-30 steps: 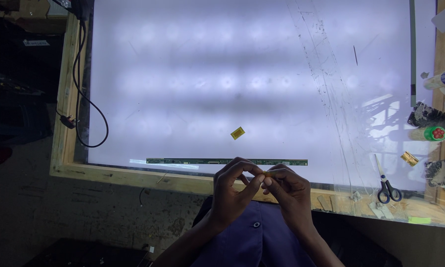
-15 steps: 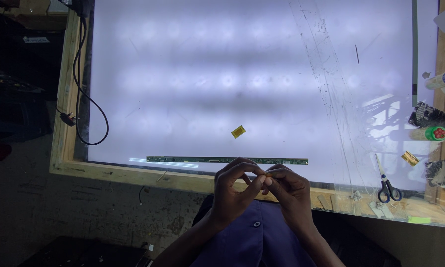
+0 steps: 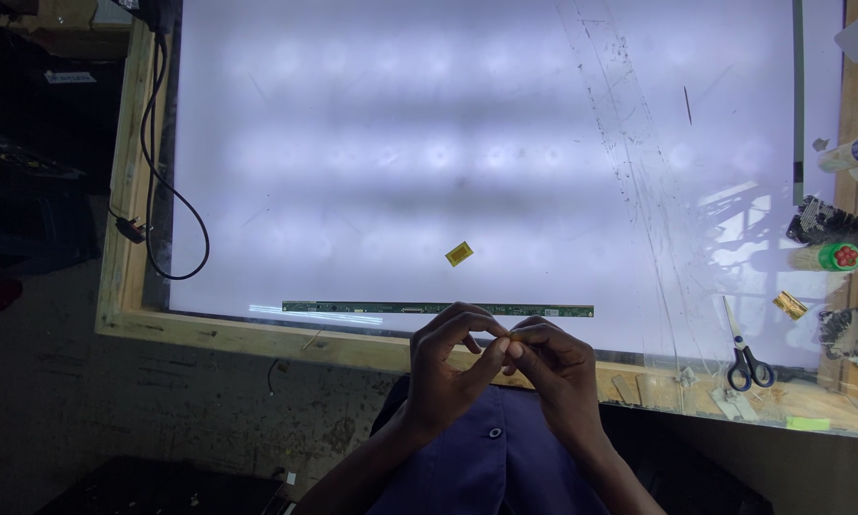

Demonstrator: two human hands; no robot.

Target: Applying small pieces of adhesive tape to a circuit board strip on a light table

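Note:
My left hand (image 3: 453, 367) and my right hand (image 3: 553, 367) meet fingertip to fingertip over the wooden front edge (image 3: 286, 341) of a lit white panel (image 3: 467, 162). Between the pinched fingers is something tiny and yellowish; its shape is too small to tell. Just beyond the hands a long narrow green circuit strip (image 3: 439, 308) lies along the panel's near edge. A small yellow rectangular piece (image 3: 459, 254) lies on the panel a little farther out.
Scissors with black handles (image 3: 744, 348) lie at the right near the frame. A black cable with a plug (image 3: 153, 229) hangs over the left edge. Another small yellow piece (image 3: 789, 304), bottles and clutter (image 3: 834, 238) crowd the right side.

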